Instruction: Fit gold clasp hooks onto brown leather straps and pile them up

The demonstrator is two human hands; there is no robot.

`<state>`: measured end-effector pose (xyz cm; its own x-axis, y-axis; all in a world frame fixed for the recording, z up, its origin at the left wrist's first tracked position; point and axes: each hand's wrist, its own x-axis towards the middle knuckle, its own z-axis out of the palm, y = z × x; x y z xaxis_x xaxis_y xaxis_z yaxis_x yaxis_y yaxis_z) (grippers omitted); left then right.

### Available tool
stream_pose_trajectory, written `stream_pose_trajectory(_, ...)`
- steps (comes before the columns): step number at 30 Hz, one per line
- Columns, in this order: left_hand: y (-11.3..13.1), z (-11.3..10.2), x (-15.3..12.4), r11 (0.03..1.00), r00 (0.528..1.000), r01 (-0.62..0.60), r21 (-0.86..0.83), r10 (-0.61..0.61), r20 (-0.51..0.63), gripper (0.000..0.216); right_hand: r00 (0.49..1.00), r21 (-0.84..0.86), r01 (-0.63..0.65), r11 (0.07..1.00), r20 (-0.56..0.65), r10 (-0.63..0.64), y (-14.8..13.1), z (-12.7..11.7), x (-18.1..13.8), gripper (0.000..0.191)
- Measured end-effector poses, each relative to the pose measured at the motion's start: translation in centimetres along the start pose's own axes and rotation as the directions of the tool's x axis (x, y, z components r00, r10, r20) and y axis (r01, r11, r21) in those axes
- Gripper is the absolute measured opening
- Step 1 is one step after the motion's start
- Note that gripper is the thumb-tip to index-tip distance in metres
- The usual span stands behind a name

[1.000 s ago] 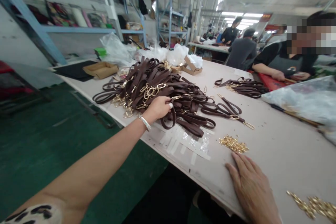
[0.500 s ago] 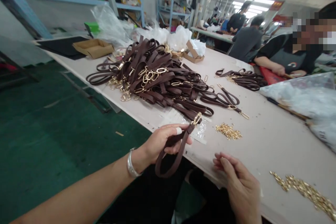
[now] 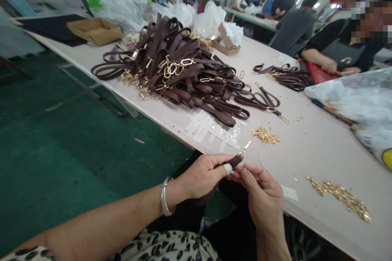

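My left hand [image 3: 203, 175], with white tape round a finger, is closed on a dark brown leather strap [image 3: 237, 160] just off the table's front edge. A gold clasp [image 3: 246, 147] sticks up from the strap's end. My right hand [image 3: 263, 189] meets the left at the strap, its thumb and fingers pinched together; whatever is between them is too small to make out. Beyond the hands lies a small heap of gold metal pieces [image 3: 265, 136]. A second, longer heap of gold pieces [image 3: 339, 193] is to the right.
A big pile of brown straps with gold clasps [image 3: 180, 73] covers the table's middle. Cardboard boxes [image 3: 96, 32] and plastic bags [image 3: 210, 20] stand behind it. More straps [image 3: 288, 76] and a large clear bag [image 3: 361, 98] lie at right, near a seated co-worker [image 3: 339, 49].
My right hand has moved left and up to the strap, meeting my left hand. The strap's loop has turned downward, and the view has tilted slightly down.
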<state>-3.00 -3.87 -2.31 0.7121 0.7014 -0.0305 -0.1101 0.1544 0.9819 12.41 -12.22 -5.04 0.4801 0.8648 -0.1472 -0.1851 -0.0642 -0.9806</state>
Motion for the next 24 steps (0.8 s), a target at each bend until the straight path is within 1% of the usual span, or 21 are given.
stream_pose_trajectory(2, -0.1, 0.2, -0.1, 1.000, 0.999, -0.025, -0.016, 0.025, 0.022, 0.029, 1.000, -0.028, -0.005, 1.000, 0.010, 0.005, -0.1, 0.1, -0.1, 0.028)
stream_pose_trajectory(4, -0.3, 0.3, -0.2, 0.999, 0.999, -0.012, -0.033, 0.013, 0.033, 0.030, 1.000, -0.089, 0.000, 0.996, 0.009, 0.001, -0.3, 0.1, -0.1, 0.026)
stream_pose_trajectory(7, -0.7, 0.5, -0.2, 0.998, 0.999, 0.019, -0.061, -0.016, 0.042, 0.031, 0.999, -0.176, 0.042, 0.984, 0.025, -0.038, -0.6, 0.3, -0.3, 0.021)
stream_pose_trajectory(10, -0.9, 0.5, -0.4, 0.999, 0.998, 0.027, -0.042, -0.025, 0.052, 0.033, 0.996, -0.208, 0.086, 0.974, 0.046, -0.078, -1.0, 0.6, -0.4, 0.017)
stream_pose_trajectory(12, -0.9, 0.5, -0.6, 0.999, 0.999, 0.015, 0.034, -0.017, 0.050, 0.034, 0.994, -0.203, 0.101, 0.974, 0.061, -0.090, -1.2, 0.7, -0.5, 0.015)
stream_pose_trajectory(14, -0.7, 0.4, -0.9, 0.987, 1.000, -0.014, 0.158, 0.010, 0.026, 0.037, 0.993, -0.174, 0.102, 0.979, 0.084, -0.088, -1.3, 0.8, -0.7, 0.014)
stream_pose_trajectory(16, -0.5, 0.2, -1.2, 0.955, 0.999, -0.048, 0.293, 0.046, 0.014, 0.039, 0.993, -0.125, 0.091, 0.988, 0.092, -0.079, -1.2, 0.8, -0.8, 0.015)
stream_pose_trajectory(18, -0.4, 0.1, -1.3, 0.920, 0.997, -0.082, 0.383, 0.074, 0.036, 0.042, 0.995, -0.062, 0.076, 0.995, 0.072, -0.071, -0.9, 1.0, -1.0, 0.018)
stream_pose_trajectory(21, -0.5, 0.3, -1.3, 0.905, 0.993, -0.106, 0.413, 0.076, 0.088, 0.044, 0.997, -0.014, 0.067, 0.998, 0.036, -0.067, -0.5, 1.2, -1.2, 0.023)
stream_pose_trajectory(22, -0.6, 0.6, -1.2, 0.913, 0.994, -0.088, 0.398, 0.056, 0.091, 0.045, 0.997, -0.030, 0.069, 0.997, 0.039, -0.067, -0.4, 1.1, -1.3, 0.023)
stream_pose_trajectory(24, -0.7, 1.1, -1.1, 0.941, 0.997, -0.010, 0.339, -0.017, 0.075, 0.047, 0.995, -0.125, 0.084, 0.989, 0.058, -0.077, -0.7, 0.2, -1.3, 0.021)
